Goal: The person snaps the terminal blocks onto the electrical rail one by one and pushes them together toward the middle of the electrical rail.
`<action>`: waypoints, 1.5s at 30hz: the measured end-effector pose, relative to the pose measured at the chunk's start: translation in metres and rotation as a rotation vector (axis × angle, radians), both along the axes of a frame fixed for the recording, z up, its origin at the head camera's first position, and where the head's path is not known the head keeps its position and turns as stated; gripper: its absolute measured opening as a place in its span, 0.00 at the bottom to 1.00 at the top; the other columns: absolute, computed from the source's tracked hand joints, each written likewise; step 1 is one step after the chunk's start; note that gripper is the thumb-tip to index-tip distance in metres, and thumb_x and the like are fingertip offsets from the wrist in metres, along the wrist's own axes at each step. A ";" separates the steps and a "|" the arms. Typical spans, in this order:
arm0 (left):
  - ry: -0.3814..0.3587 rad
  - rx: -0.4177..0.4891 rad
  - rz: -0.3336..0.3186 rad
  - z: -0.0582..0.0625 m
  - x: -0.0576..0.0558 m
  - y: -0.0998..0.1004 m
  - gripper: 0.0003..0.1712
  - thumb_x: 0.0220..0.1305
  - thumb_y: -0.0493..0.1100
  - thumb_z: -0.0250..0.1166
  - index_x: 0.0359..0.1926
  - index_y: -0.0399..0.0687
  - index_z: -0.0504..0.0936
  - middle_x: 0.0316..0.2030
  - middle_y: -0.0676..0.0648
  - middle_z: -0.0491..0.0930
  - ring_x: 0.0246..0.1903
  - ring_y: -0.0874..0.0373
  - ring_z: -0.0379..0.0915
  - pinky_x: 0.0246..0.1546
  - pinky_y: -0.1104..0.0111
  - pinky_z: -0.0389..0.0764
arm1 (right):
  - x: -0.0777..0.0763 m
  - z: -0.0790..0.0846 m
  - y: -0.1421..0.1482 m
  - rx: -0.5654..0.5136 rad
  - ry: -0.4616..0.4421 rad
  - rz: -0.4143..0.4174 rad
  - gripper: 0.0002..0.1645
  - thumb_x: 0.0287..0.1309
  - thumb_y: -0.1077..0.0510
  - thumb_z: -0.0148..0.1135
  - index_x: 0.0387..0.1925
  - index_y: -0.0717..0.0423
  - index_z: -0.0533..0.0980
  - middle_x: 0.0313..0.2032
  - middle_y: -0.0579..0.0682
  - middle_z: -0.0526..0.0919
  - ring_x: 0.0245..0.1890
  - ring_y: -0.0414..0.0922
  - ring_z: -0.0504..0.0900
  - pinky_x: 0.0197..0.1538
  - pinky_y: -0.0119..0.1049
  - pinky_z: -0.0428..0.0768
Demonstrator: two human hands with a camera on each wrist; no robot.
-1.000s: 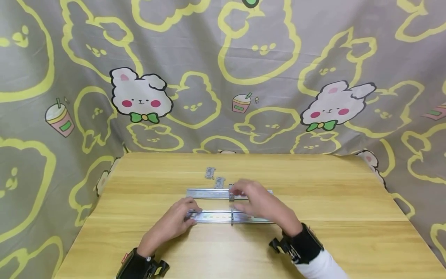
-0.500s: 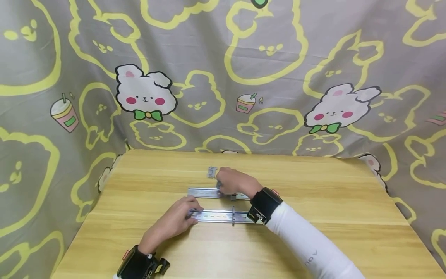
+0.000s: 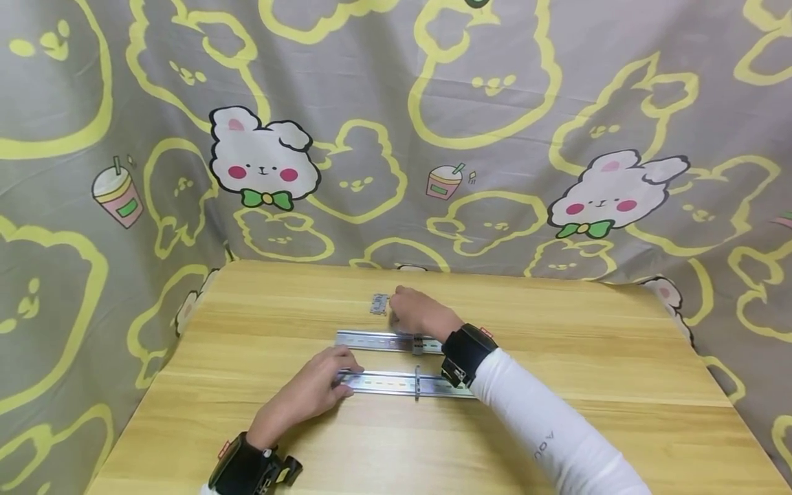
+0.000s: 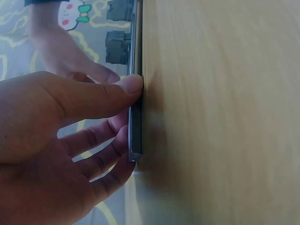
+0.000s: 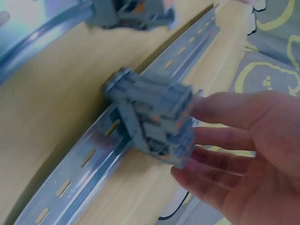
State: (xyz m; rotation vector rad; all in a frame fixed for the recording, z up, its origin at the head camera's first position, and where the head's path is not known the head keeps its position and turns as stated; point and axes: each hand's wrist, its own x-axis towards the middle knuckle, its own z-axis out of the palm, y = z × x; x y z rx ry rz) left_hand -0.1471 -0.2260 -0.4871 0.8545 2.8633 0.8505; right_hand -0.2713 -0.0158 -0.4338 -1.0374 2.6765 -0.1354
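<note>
My left hand (image 3: 322,378) pinches the left end of the near DIN rail (image 3: 383,383), thumb on one edge and fingers on the other, as the left wrist view shows. A thin grey terminal block (image 3: 417,383) stands across this rail. Behind it lies a far DIN rail (image 3: 371,339), bearing a grey terminal block (image 5: 152,117) with orange marks. My right hand (image 3: 421,313) reaches beyond the far rail, fingers bent and pinching a loose terminal block mostly hidden beneath them. In the right wrist view, the railed block covers the fingertips.
Another loose grey terminal block (image 3: 379,304) lies flat just left of my right fingers. The wooden table (image 3: 278,295) ends at a grey patterned curtain (image 3: 371,137) at the back and sides.
My right hand has gone from over the two rails to beyond the far rail, onto the nearer loose terminal block, then slightly farther back. My left hand stays on the near rail's end.
</note>
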 end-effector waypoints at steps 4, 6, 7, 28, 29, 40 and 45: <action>-0.002 -0.002 -0.003 0.002 -0.001 0.002 0.17 0.51 0.34 0.73 0.45 0.41 0.85 0.42 0.49 0.79 0.47 0.50 0.75 0.51 0.54 0.79 | -0.005 -0.004 0.003 -0.036 0.064 0.019 0.08 0.50 0.65 0.70 0.33 0.62 0.79 0.38 0.53 0.79 0.38 0.48 0.76 0.46 0.40 0.80; 0.000 -0.004 -0.002 0.003 -0.001 0.004 0.17 0.51 0.34 0.73 0.45 0.41 0.85 0.43 0.49 0.79 0.47 0.50 0.76 0.51 0.54 0.79 | -0.007 -0.006 0.005 -0.055 0.100 0.028 0.09 0.48 0.66 0.71 0.33 0.62 0.80 0.37 0.54 0.80 0.38 0.48 0.78 0.45 0.40 0.81; 0.001 -0.005 -0.002 0.003 -0.001 0.004 0.17 0.52 0.34 0.73 0.45 0.41 0.85 0.43 0.49 0.79 0.47 0.50 0.76 0.51 0.54 0.79 | -0.008 -0.006 0.006 -0.066 0.113 0.030 0.10 0.46 0.67 0.71 0.33 0.62 0.80 0.37 0.54 0.80 0.37 0.48 0.78 0.44 0.40 0.81; -0.006 -0.011 -0.009 0.004 -0.001 0.002 0.16 0.52 0.34 0.73 0.44 0.41 0.86 0.41 0.49 0.79 0.44 0.52 0.75 0.47 0.56 0.80 | 0.010 0.017 0.049 -0.286 0.146 0.039 0.26 0.47 0.61 0.71 0.50 0.67 0.79 0.42 0.57 0.79 0.38 0.47 0.76 0.38 0.38 0.81; -0.005 -0.010 -0.007 0.003 -0.001 0.002 0.16 0.52 0.34 0.73 0.44 0.41 0.86 0.41 0.50 0.79 0.44 0.52 0.75 0.47 0.56 0.80 | 0.012 0.018 0.052 -0.287 0.142 0.035 0.26 0.47 0.61 0.71 0.50 0.67 0.79 0.42 0.57 0.78 0.37 0.46 0.75 0.37 0.37 0.81; -0.022 0.002 0.020 0.000 0.001 0.000 0.15 0.51 0.34 0.73 0.43 0.41 0.86 0.41 0.50 0.79 0.43 0.54 0.74 0.46 0.56 0.80 | 0.041 0.024 0.087 -0.354 0.101 -0.007 0.26 0.48 0.61 0.72 0.50 0.64 0.77 0.42 0.54 0.77 0.35 0.45 0.76 0.36 0.37 0.81; -0.007 0.005 0.006 -0.001 0.001 0.002 0.15 0.51 0.34 0.73 0.43 0.42 0.86 0.41 0.50 0.79 0.43 0.55 0.75 0.46 0.57 0.80 | 0.057 0.019 0.107 -0.402 0.074 -0.012 0.29 0.47 0.60 0.70 0.54 0.62 0.77 0.43 0.51 0.77 0.38 0.43 0.77 0.39 0.35 0.82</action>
